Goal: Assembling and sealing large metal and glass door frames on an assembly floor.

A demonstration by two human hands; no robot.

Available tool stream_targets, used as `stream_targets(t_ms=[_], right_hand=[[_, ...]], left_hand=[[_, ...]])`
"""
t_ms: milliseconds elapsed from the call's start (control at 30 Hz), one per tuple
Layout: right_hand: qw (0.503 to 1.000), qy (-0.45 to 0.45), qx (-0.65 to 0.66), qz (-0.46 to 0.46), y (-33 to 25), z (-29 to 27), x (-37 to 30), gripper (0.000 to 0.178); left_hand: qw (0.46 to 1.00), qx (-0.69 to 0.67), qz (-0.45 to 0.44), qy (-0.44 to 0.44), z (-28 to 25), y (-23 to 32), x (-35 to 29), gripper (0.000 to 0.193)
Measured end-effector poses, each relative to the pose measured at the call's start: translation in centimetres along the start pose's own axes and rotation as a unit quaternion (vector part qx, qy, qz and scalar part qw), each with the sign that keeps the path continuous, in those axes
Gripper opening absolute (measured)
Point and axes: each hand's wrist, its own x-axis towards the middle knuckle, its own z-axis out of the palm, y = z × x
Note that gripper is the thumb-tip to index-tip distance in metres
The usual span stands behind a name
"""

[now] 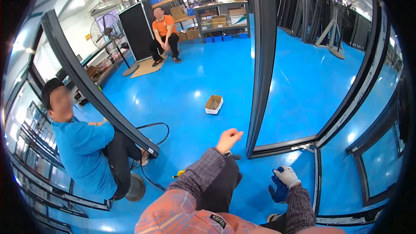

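Observation:
My left hand is bare and raised over my knee, its fingers curled closed. Whether anything is inside them is hidden. It is a little left of the dark upright of a metal frame, with a gap between. On my right hand is a white glove with blue fingertips. That hand is closed on a dark blue glove, which hangs limp below it above the floor. The frame's lower corner lies just beyond my right hand.
A small open carton with small items stands on the blue floor. At left, a seated person in blue is beside a slanted dark frame bar. A black cable runs near my left. Another person in orange sits farther back.

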Motion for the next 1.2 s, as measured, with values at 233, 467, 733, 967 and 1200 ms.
stream_targets(t_ms=[233, 467, 733, 967, 1200], right_hand=[[1.0, -0.003, -0.016, 0.001, 1.2, 1.6, 1.3, 0.044], [1.0, 0.01, -0.005, -0.012, -0.1, 0.4, -0.2, 0.044], [1.0, 0.008, -0.009, -0.015, 0.3, 0.1, -1.0, 0.043], [0.998, 0.067, 0.012, -0.015, 0.5, -2.3, -2.9, 0.044], [0.996, 0.093, 0.015, -0.004, 0.9, -3.3, -3.9, 0.046]], left_hand=[[0.994, 0.082, -0.072, 0.005, -9.5, -5.7, -4.9, 0.028], [0.953, 0.099, 0.143, -0.249, 5.5, 8.2, -6.4, 0.019], [0.773, -0.211, 0.314, -0.508, 33.0, 16.1, -22.9, 0.009], [0.641, -0.083, 0.217, -0.732, 43.2, 4.1, -33.4, 0.023], [0.544, -0.041, 0.196, -0.814, 40.4, 10.0, -30.2, 0.017]])
